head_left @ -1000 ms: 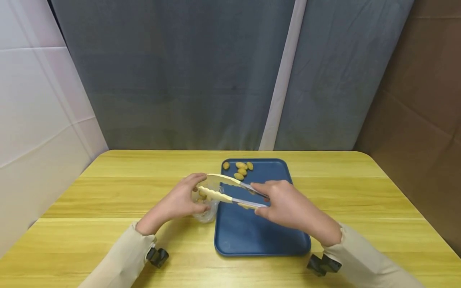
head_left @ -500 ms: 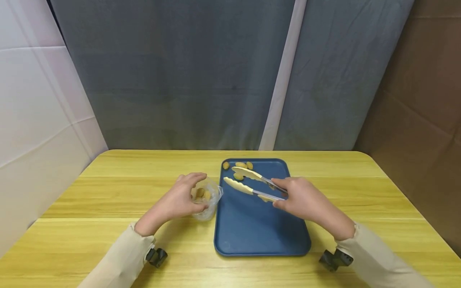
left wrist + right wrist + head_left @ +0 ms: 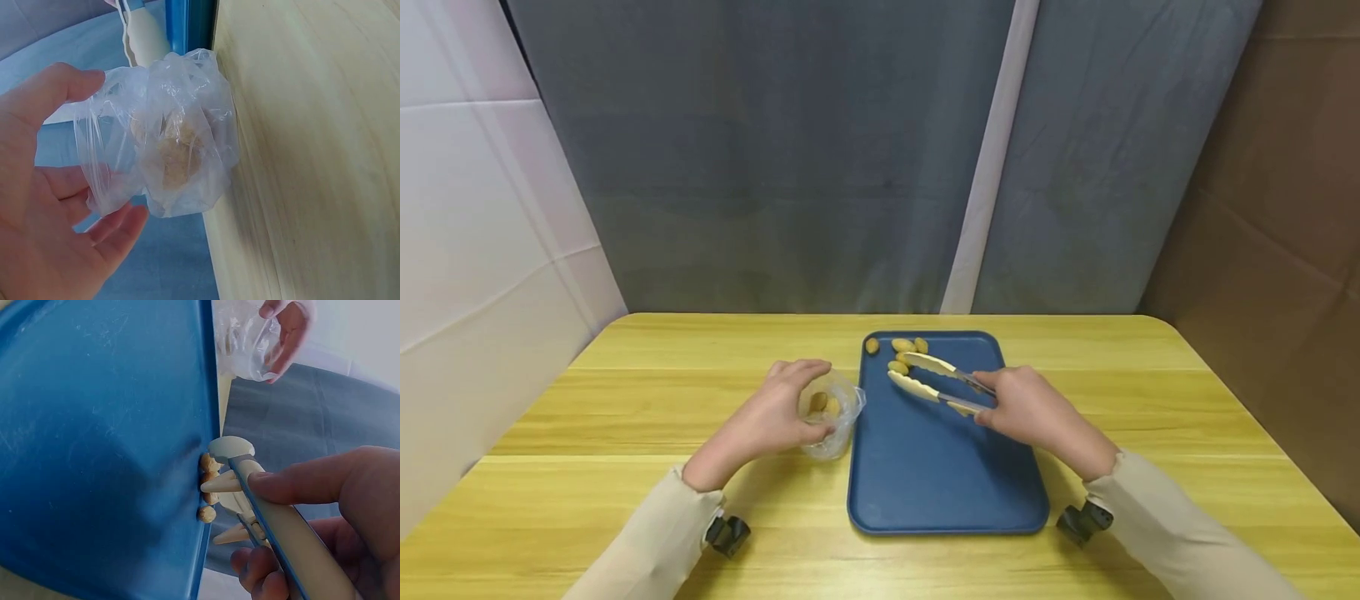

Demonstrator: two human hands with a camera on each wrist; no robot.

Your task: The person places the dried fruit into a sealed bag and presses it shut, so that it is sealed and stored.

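Note:
In the head view my left hand (image 3: 778, 414) curves its thumb and fingers round the mouth of a clear plastic bag (image 3: 831, 446), which stands beside the tray's left edge. Inside the bag lie a few tan pieces (image 3: 178, 156), blurred by the plastic. My right hand (image 3: 1030, 412) grips kitchen tongs (image 3: 951, 398) with cream scalloped tips and metal arms. Their tips are spread apart above the blue tray (image 3: 943, 492), close to several yellow-brown oval lumps (image 3: 898, 367). One tip partly covers a lump. Nothing shows between the tips.
The lumps cluster near the tray's far left corner, one lump (image 3: 872, 345) slightly apart from the others. A light wood table (image 3: 662, 400) carries tray and bag. Grey cloth (image 3: 760, 167) hangs behind the table, with side panels left and right.
The tongs have moved from over the bag's mouth to the right, then slightly back left, over the lumps on the tray. My left hand and the bag stay almost in place.

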